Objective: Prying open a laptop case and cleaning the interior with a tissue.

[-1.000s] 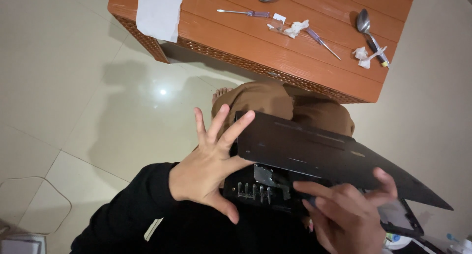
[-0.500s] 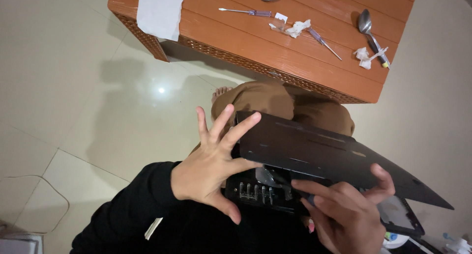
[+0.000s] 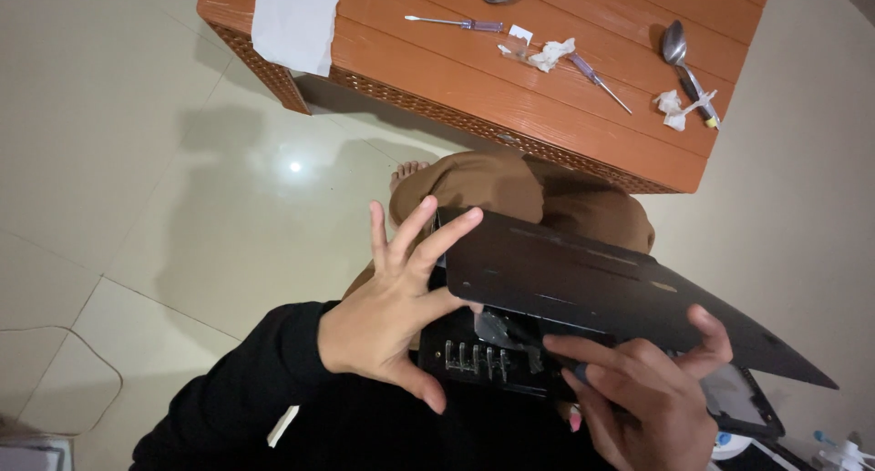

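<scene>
Barely moved: black panel [image 3: 592,289] flat, matte, lifted off chassis | left hand [image 3: 387,316] splayed, bracing edge | right hand [image 3: 647,394] gripping panel

A flat black panel [image 3: 592,284] is tilted up off a dark device body [image 3: 492,357] on the person's lap; it is matte and wedge-shaped; beneath it metal parts and connector slots show.
</scene>
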